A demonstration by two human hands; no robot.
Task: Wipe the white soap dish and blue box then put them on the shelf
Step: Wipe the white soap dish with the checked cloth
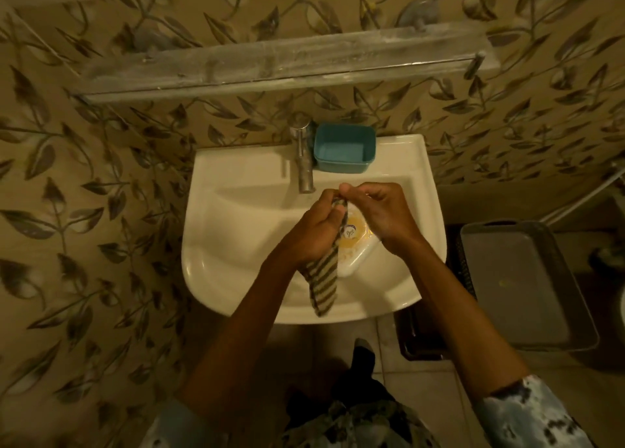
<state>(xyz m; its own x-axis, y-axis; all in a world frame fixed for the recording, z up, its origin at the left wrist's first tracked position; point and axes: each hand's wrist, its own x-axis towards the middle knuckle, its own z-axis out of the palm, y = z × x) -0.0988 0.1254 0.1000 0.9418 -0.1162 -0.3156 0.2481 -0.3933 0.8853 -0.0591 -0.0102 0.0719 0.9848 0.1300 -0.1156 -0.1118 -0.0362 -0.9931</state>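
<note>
Over the sink basin, my left hand (316, 231) grips a striped cloth (323, 283) that hangs down from its fist. My right hand (382, 211) holds the white soap dish (356, 256) from above, with thumb and fingers pinched near the cloth's top end. The dish is tilted, its yellowish inside and a small round sticker showing between my hands. The blue box (343, 148) stands open and empty on the sink's back ledge, just right of the tap. The glass shelf (280, 64) runs along the wall above the sink with nothing on it.
The chrome tap (304, 157) rises at the back middle of the white sink (236, 244). A grey tray (521, 285) rests on a dark basket to the right of the sink. Leaf-patterned tiles cover the wall.
</note>
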